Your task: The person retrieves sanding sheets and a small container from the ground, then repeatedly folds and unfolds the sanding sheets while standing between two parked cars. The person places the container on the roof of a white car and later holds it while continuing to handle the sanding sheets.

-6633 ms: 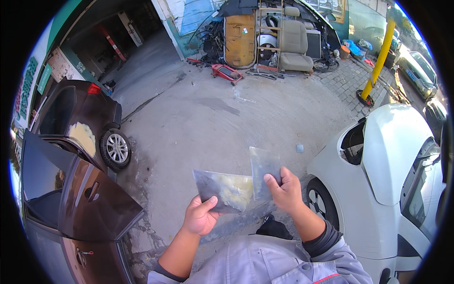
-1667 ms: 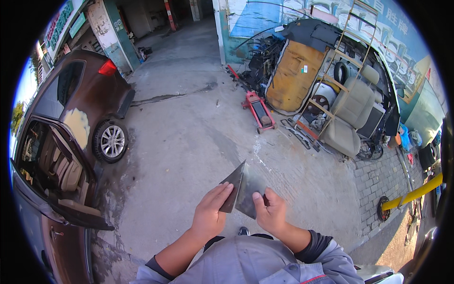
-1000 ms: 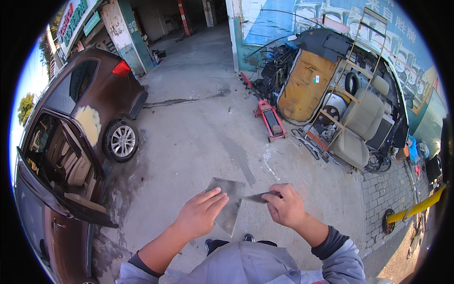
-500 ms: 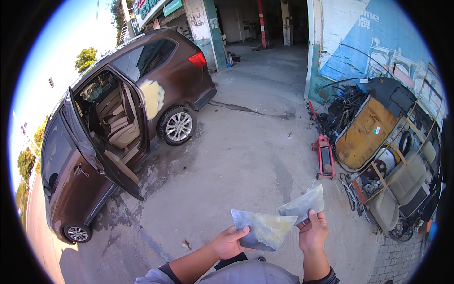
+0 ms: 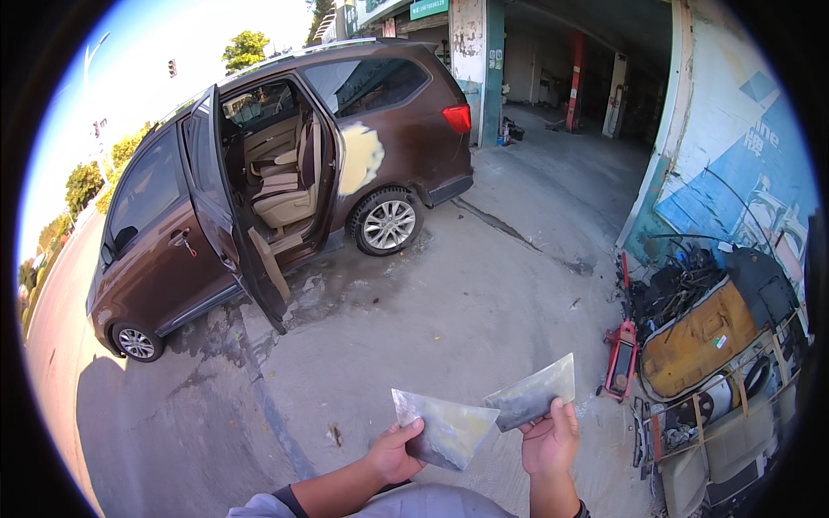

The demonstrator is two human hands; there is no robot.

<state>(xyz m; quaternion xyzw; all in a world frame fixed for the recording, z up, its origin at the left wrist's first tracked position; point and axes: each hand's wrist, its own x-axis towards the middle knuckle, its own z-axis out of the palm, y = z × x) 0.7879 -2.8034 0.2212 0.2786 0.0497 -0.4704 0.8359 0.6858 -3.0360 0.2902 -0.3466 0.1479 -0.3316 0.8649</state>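
Out in front of me, my left hand (image 5: 397,451) grips a wide, flat putty spreader (image 5: 445,427), thumb on top, its face smeared grey and pale yellow. A smaller grey putty spreader (image 5: 535,394) is pinched between the thumb and fingers of my right hand (image 5: 551,436). The two plates nearly meet, the smaller one's corner close to the larger one's upper right corner. Beyond them stands a brown car (image 5: 406,112), and a cream filler patch (image 5: 359,160) covers its panel above the rear wheel.
The car's rear side door (image 5: 226,229) hangs open, jutting over the concrete. At the right lie a red floor jack (image 5: 620,358), a heap of car parts with a yellow-brown panel (image 5: 699,341), and beige seats (image 5: 734,440). A garage doorway (image 5: 553,78) opens at the back.
My view has swung left, so the car and doorway sit farther right. Both hands still hold their spreaders, now slightly lower and more to the left in view.
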